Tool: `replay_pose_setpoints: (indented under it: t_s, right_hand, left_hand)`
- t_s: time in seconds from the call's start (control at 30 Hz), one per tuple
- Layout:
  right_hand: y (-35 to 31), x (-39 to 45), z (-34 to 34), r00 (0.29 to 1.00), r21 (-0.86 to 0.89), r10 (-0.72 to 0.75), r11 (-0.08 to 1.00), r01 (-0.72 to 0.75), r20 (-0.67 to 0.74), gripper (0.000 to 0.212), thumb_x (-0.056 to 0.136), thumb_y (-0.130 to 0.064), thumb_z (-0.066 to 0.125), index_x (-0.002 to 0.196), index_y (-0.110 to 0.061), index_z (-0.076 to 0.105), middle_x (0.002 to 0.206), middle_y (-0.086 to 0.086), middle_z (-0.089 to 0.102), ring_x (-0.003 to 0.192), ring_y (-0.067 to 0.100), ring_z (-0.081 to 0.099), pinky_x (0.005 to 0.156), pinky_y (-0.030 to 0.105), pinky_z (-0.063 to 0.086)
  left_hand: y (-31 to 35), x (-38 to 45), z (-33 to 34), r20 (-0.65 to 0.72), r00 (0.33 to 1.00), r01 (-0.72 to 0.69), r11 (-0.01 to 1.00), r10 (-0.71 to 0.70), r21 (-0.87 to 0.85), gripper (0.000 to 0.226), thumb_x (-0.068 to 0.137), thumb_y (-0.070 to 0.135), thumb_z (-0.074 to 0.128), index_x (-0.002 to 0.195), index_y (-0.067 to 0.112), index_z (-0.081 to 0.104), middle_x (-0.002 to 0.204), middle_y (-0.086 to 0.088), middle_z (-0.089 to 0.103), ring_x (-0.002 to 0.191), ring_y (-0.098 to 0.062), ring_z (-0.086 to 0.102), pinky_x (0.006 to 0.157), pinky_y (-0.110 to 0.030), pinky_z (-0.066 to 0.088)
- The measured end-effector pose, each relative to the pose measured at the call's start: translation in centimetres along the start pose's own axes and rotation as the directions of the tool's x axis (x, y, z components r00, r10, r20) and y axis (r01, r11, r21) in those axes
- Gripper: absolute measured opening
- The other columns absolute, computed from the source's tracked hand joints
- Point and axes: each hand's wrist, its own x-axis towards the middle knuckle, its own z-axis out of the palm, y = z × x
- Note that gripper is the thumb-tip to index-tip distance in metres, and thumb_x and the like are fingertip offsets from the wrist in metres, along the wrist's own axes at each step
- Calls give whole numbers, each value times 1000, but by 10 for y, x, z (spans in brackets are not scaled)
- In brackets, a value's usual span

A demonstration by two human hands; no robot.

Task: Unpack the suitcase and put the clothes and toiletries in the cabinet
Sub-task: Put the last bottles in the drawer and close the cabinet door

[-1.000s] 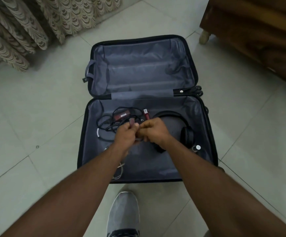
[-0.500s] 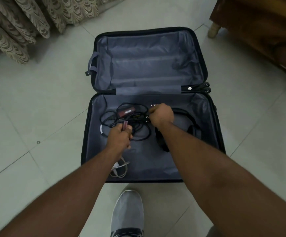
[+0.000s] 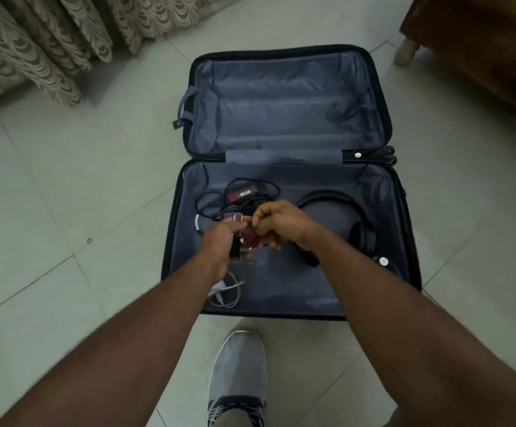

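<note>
A black suitcase [image 3: 373, 97] with grey lining lies open on the tiled floor. Its far half holds nothing. In the near half lie a tangle of black cables with a dark red adapter [image 3: 241, 194], black headphones [image 3: 362, 235], and a pale cable with a white plug [image 3: 227, 292]. Both hands meet above the near half. My left hand [image 3: 219, 241] is closed around small dark red bottles [image 3: 249, 238], one with a pale cap. My right hand [image 3: 279, 224] pinches another small dark red item against them.
Patterned beige curtains [image 3: 44, 41] hang at the upper left. A dark wooden piece of furniture [image 3: 481, 47] on a pale foot stands at the upper right. My grey shoe [image 3: 238, 374] rests on the tiles just before the suitcase's near edge.
My right hand came back from the cable tangle with a small item and met my left hand. The left hand stayed shut on its small bottles.
</note>
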Motion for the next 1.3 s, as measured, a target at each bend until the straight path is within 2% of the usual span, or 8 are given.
replay_pose_setpoints:
  t_s: [0.23,0.3,0.37,0.5,0.87,1.0,1.1,1.3]
  right_hand:
    - [-3,40,25,973,81,6,997,13,-231,13,90,-14,76,98,-8,67,71,12,71,51,22,60,51,32,51]
    - [3,56,29,875,-321,-219,944,78,-432,17,87,-19,74,102,-13,70,86,6,72,70,22,65,67,35,55]
    - [6,64,31,805,-694,-455,716,78,-379,31,86,-14,67,117,-17,67,110,7,63,93,28,61,76,39,55]
    - [-7,79,39,894,-910,-415,413,21,-168,48,87,-8,61,134,-17,58,129,7,52,119,31,45,81,43,54]
    - [8,59,-1,918,-846,-341,534,12,-202,32,90,-17,72,119,-20,59,123,6,54,120,30,44,91,45,48]
    - [31,38,-11,875,-638,-338,769,44,-347,30,89,-14,72,108,-21,50,102,3,61,96,25,57,79,37,46]
    - [40,15,-14,834,-151,-150,985,81,-532,24,89,-15,73,100,-24,53,90,5,72,75,21,65,70,37,54]
    - [35,-24,-17,922,323,139,946,-15,-362,14,81,-2,57,93,-7,63,65,13,63,48,23,50,45,24,34]
  left_hand:
    - [-6,-2,-32,-75,992,-105,993,100,-62,20,101,21,64,114,9,73,94,-10,75,80,-22,68,55,-29,53]
    - [-7,-3,-40,-98,991,-99,987,87,-127,17,100,20,66,112,8,71,91,-8,72,79,-21,65,55,-30,55]
    - [-9,-5,-46,-111,992,-81,982,63,-168,11,101,19,65,106,11,70,86,-5,70,77,-19,65,59,-34,59]
    - [-15,-9,-55,-111,993,-65,984,47,-163,11,103,18,61,107,10,67,91,-9,69,80,-24,72,61,-36,61]
    - [-15,-19,-28,-81,993,-97,984,86,-150,13,102,9,59,114,7,65,94,-14,67,77,-28,72,55,-33,59]
    - [-19,-25,-14,-39,996,-88,990,84,-111,14,104,6,54,116,5,61,98,-13,69,74,-24,69,50,-30,56]
    - [-22,-29,-9,-52,998,-42,995,37,-93,14,102,5,53,113,8,60,94,-13,72,67,-22,65,44,-27,51]
    - [-29,-35,-3,-83,996,14,999,-16,-30,7,94,8,58,100,10,61,79,-9,71,59,-18,61,46,-26,46]
